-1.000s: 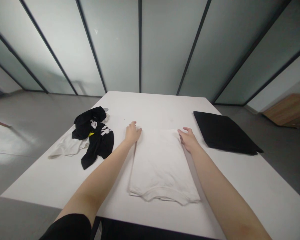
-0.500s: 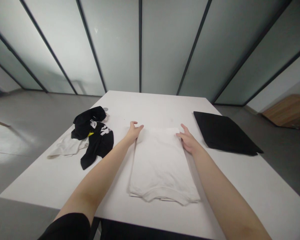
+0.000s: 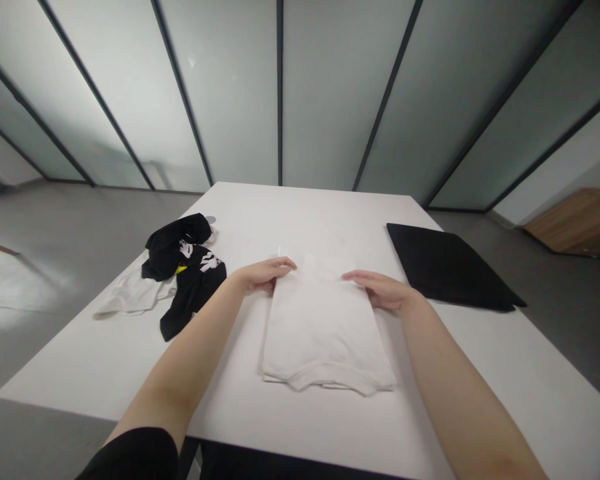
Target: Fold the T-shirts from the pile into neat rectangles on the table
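A white T-shirt (image 3: 325, 327), folded into a rectangle, lies on the table in front of me with its neckline toward me. At its far left corner my left hand (image 3: 267, 273) is closed on the edge, fingers over the top of the cloth. My right hand (image 3: 380, 291) grips the right edge near the far corner in the same way. The undersides of both grips are hidden by the cloth and the hands.
On the left of the white table (image 3: 300, 213) lies a rumpled heap of black clothing (image 3: 195, 267) with white and yellow print, and white cloth (image 3: 130, 293) beside it. A flat black folded item (image 3: 450, 267) lies at the right edge.
My hands have gone from spread fingers beside the far corners to closing on the shirt's sides. The shirt's near edge has shifted slightly away from me.
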Available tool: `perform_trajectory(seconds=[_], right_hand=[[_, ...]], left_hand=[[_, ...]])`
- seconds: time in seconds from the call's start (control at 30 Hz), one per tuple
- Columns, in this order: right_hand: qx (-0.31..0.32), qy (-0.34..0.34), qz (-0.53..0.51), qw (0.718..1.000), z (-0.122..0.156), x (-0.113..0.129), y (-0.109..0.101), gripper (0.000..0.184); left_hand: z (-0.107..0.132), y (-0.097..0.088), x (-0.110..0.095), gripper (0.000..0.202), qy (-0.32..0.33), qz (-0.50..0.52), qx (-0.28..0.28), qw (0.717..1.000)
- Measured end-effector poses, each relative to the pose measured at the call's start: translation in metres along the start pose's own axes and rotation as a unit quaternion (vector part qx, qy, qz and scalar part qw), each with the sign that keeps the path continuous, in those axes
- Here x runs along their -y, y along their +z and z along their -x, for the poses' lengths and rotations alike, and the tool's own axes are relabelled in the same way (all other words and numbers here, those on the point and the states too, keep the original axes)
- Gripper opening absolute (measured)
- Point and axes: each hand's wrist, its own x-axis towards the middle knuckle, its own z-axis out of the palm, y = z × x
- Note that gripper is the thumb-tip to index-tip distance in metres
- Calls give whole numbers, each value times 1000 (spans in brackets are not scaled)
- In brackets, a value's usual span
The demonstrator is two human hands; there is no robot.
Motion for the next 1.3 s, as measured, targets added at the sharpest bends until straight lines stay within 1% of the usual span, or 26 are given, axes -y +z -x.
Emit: perform_trajectory(seconds=[0.07,0.1,0.13,0.23,0.27,0.3,0.4,0.43,0.47,0.5,0.53,0.63,0.67,0.7,0.8,0.83,0.9,0.97,1.03,1.07,1.1,1.13,1.17,1.2,1.23,1.3], right_hand=[[51,51,46,996,4,-2,-3,30],[48,48,49,996,3,-3,-2,28],[25,25,37,999,1,-2,1,24],[-87,-93,-42,991,-7,2,10,24],[-98,-110,-54,988,-7,3,12,27],[-84,-106,-51,989,-6,4,12,28],[46,-20,8,999,2,1,7,27],[76,0,24,997,3,-1,5,26],[83,5,30,996,2,-2,4,27],[62,-8,24,998,1,-3,4,29],[19,-33,7,999,-3,-3,5,31],[-115,-102,-79,985,-12,-1,7,43],[-123,-99,-101,982,-14,0,7,48],[-109,-84,-112,984,-14,0,6,53],[-44,-33,-107,993,-13,-3,0,62],[-46,-35,-107,993,-14,-4,-2,62],[-106,-65,-123,985,-20,-4,-5,55],[-183,-99,-147,967,-28,-2,-7,41],[-209,-111,-156,959,-33,2,-11,22],[-199,-111,-155,961,-32,3,-14,18],[-180,-110,-151,966,-30,4,-17,20],[-159,-104,-145,971,-25,5,-19,25],[-140,-93,-141,976,-20,5,-20,29],[-121,-79,-138,980,-14,5,-21,30],[-102,-61,-138,983,-9,4,-20,29],[-72,-26,-140,987,-2,3,-14,21]], left_hand=[[2,-2,2,33,-41,8,121,992],[1,-1,2,32,-48,24,143,988],[-2,1,2,30,-36,46,117,991],[-7,6,1,33,24,136,-14,990],[-7,5,1,36,30,156,-25,987],[-5,4,1,39,22,162,-7,987],[3,-6,4,46,-59,117,141,981],[4,-8,5,46,-78,103,175,976],[4,-8,6,45,-84,96,182,975],[2,-8,7,43,-75,99,160,979],[-1,-5,8,42,-53,111,112,986],[-13,5,6,41,23,175,-67,982],[-15,8,5,41,34,194,-92,976],[-16,10,4,40,33,205,-91,974],[-11,10,1,33,-23,175,6,984],[-6,10,-1,34,-44,149,49,987],[6,13,-8,40,-73,98,149,981],[19,23,-20,48,-91,58,282,953],[30,36,-34,53,-97,13,414,905],[33,43,-40,54,-79,-8,452,889],[34,49,-45,53,-40,-23,456,889],[34,53,-48,52,21,-32,423,905],[31,55,-49,49,96,-42,355,929],[27,55,-47,46,172,-62,260,948],[21,53,-43,45,235,-101,158,954],[10,46,-29,45,298,-231,-10,926]])
